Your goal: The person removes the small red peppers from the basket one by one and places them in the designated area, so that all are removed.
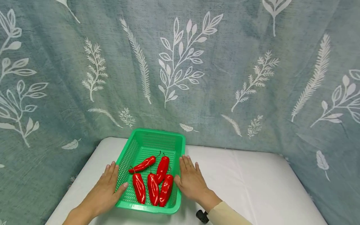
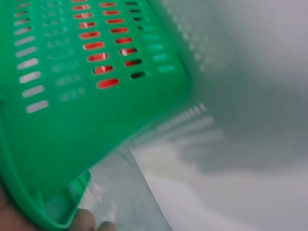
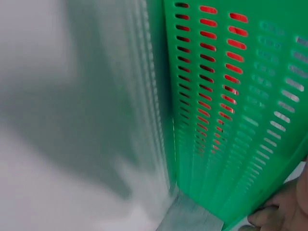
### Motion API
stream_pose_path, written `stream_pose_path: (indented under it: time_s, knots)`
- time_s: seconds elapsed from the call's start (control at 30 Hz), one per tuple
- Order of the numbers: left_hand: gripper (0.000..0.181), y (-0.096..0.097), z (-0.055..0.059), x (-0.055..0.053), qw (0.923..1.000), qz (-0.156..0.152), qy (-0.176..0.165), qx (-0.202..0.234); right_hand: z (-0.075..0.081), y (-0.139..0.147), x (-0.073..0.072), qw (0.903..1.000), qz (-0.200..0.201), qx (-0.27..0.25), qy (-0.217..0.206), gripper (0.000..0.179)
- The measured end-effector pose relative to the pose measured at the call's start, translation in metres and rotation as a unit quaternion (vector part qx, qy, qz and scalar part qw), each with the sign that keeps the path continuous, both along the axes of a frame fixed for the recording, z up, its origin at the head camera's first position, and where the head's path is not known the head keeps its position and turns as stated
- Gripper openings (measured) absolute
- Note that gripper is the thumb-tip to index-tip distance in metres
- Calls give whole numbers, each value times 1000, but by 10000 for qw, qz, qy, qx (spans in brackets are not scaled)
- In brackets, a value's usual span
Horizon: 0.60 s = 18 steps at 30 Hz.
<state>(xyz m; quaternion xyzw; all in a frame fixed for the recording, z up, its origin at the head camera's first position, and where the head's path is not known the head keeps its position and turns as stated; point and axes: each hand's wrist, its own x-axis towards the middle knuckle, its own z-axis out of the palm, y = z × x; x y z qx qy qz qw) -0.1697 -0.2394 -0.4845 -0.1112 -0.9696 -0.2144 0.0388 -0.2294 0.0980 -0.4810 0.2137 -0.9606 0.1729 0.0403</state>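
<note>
A green plastic basket with slotted walls stands on the white table, tilted slightly in the head view. Several glossy red chili peppers lie on its floor, mostly toward the near end. My left hand lies along the left wall, fingers straight and thumb over the rim. On the opposite side, my right hand has straight fingers against the right wall, its thumb at the rim. Both wrist views show the basket's outer wall close up, with red showing through the slots. Fingertips appear at the rim in the right wrist view.
The white table extends to the right of the basket. Behind it hangs a grey-green curtain with white leaf prints, also along both sides. A small black object sits beside the right sleeve.
</note>
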Motion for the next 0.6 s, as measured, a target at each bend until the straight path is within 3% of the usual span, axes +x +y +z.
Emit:
stream_pose_path:
  time_s: [0.27, 0.43, 0.53, 0.6]
  knots:
    - [86, 60, 2, 13, 9995, -214, 13, 213, 9, 57, 8, 9997, -196, -41, -134, 65]
    - [82, 94, 3, 19, 9992, -378, 56, 97, 9, 93, 15, 9995, -312, 86, -26, 66]
    - [79, 107, 6, 20, 9989, -454, 119, -97, 8, 110, 17, 9992, -301, 222, 155, 66]
    - [77, 109, 9, 16, 9984, -525, 103, -176, 9, 117, 18, 9989, -266, 282, 266, 66]
